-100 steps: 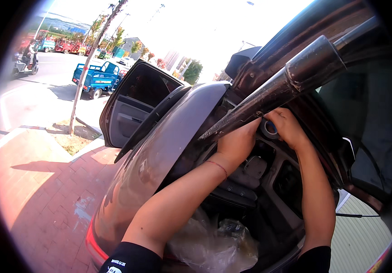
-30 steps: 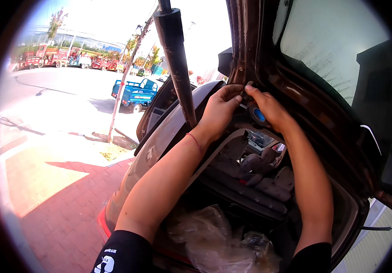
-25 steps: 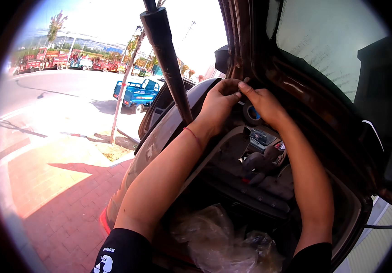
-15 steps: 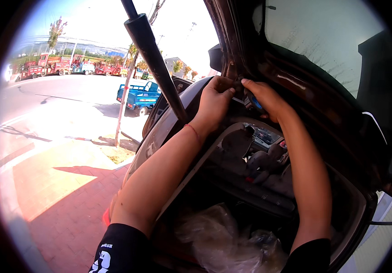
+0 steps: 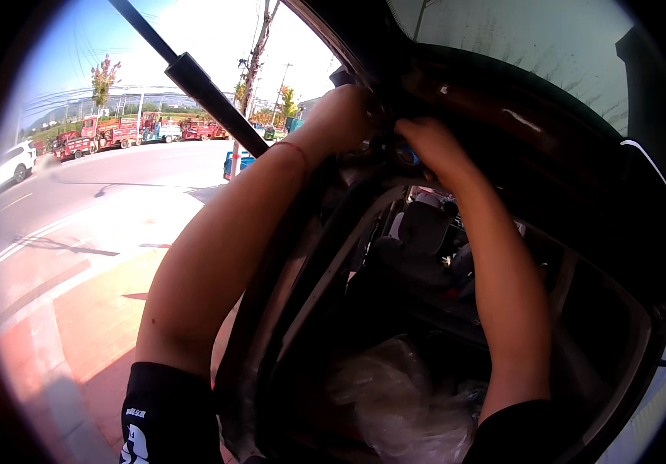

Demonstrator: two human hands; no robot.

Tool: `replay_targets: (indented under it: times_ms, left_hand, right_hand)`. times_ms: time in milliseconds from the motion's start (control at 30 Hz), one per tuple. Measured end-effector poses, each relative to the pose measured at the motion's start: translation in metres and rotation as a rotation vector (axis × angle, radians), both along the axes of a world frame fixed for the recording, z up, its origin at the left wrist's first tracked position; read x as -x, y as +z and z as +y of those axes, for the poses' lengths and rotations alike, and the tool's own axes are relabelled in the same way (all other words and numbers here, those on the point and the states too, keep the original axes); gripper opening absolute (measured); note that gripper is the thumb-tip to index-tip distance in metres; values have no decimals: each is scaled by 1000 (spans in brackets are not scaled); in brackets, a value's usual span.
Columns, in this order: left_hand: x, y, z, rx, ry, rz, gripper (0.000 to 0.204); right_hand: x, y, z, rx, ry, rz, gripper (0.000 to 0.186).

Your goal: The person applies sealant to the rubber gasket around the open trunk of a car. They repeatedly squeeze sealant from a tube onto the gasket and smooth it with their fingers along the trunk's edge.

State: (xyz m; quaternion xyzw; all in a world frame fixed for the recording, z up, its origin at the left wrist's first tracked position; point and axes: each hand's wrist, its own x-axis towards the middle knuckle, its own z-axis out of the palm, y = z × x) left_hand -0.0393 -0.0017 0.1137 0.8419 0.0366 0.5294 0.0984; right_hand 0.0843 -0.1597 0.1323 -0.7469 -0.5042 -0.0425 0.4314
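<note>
Left fingers (image 5: pixel 367 99) shadowed, grip unreadable, right fingers (image 5: pixel 413 131) closed around half-hidden tape (image 5: pixel 408 155), white car (image 5: pixel 16 164) newly in view at left.

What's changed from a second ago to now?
The left hand has shifted up and left in view, away from the right hand, opening a gap between them. What it grips is unclear. The view turned too, and a white car now shows at left. The right hand still has the tape roll; the plastic bag still lies below.

Crumpled clear plastic (image 5: pixel 395 394) lies in the dark cargo area (image 5: pixel 313 379).
</note>
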Motion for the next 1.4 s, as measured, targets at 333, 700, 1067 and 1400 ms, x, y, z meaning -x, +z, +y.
replay_targets:
  times_ms: [333,700,1067,1400]
  left_hand:
    - [-24,-56,-7,118,-82,-246,27]
    - [-55,-80,-30,132,-77,-614,18]
    - [-50,-62,-26,444,-473,-497,32]
    - [-16,-1,-7,289,-250,-83,40]
  right_hand:
    - [10,6,-5,68,76,-32,53]
    - [-12,-1,28,0,60,-310,52]
    - [4,5,-7,-1,117,96,33]
    - [17,2,-10,-1,43,-30,29]
